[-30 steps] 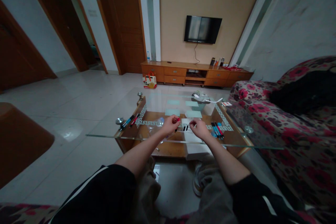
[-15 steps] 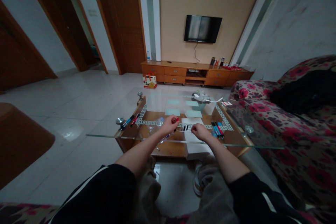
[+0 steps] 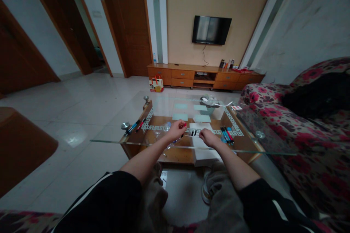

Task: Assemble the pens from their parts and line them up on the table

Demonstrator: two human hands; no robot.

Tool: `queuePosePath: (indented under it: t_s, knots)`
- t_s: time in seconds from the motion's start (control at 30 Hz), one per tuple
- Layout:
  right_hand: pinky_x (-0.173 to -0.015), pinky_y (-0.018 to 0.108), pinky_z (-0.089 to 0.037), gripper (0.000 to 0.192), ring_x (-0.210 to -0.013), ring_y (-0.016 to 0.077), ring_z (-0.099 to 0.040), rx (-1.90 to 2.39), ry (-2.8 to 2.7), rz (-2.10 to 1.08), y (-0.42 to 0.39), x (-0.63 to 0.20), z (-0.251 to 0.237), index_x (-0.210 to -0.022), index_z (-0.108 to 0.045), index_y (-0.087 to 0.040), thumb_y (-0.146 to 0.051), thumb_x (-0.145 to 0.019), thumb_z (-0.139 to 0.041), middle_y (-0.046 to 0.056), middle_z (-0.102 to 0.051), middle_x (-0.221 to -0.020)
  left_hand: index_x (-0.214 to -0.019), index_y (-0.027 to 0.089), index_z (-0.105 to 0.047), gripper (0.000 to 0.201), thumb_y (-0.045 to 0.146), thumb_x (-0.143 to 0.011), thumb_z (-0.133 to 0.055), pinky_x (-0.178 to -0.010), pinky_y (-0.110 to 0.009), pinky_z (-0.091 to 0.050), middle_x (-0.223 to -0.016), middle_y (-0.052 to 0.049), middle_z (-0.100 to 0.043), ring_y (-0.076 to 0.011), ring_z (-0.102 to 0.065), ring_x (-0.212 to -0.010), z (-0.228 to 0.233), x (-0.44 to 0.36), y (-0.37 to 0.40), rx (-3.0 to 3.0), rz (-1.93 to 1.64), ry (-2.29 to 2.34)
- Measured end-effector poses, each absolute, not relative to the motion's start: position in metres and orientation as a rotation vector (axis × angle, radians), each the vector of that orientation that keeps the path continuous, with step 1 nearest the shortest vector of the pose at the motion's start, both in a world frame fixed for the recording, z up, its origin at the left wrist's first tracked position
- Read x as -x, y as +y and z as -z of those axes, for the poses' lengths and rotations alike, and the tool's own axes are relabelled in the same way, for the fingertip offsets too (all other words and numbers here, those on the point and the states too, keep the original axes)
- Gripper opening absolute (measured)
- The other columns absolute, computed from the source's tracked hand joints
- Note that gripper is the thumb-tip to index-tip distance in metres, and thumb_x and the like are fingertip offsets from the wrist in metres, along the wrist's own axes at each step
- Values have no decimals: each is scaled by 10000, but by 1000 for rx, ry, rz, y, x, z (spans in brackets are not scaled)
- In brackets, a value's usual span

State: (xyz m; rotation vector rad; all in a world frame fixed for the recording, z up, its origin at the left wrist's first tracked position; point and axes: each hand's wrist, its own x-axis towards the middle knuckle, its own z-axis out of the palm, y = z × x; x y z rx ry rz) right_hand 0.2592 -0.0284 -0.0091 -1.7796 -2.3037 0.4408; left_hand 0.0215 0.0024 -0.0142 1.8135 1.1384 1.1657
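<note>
A red-capped pen [image 3: 184,128] sits pinched in the left hand [image 3: 177,130], its red end poking out toward the white paper [image 3: 198,128] on the glass table [image 3: 115,136]. The right hand [image 3: 208,137] rests curled on the paper's near edge beside two small dark caps [image 3: 193,132]; whether it grips anything I cannot tell. More pens [image 3: 226,135] lie just right, others [image 3: 136,125] well left.
</note>
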Motion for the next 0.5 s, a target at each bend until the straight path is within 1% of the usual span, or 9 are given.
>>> queuePosePath:
  t_s: [0.1,0.3,0.5]
  knots:
    - [-747,245,-378,176,-835,183,-578,1698,-2321,-413,-30,-259,7,-891,-696,-121,-184,-896,-531,119,-655,-945,-884,165,-625,141,273,-795,-638,-654,-228,-464,-755,7,-644,-113,-585,-655,14,-21,2,-1815,-1167,1150]
    - [-775,248,-396,189,-842,178,-557,1534,-2321,-375,-31,-256,2,-917,-653,-134,-215,-935,-483,90,-633,-915,-896,166,-623,148,279,-801,-640,-666,-231,-462,-767,2,-651,-119,-597,-682,16,-18,5,-1828,-1177,1168]
    - [-798,276,-416,141,-848,185,-544,1395,-2192,-332,-28,-254,3,-887,-606,-144,-204,-920,-482,84,-603,-899,-880,168,-626,134,280,-807,-638,-660,-230,-464,-766,2,-657,-116,-601,-670,17,-17,6,-1834,-1175,1168]
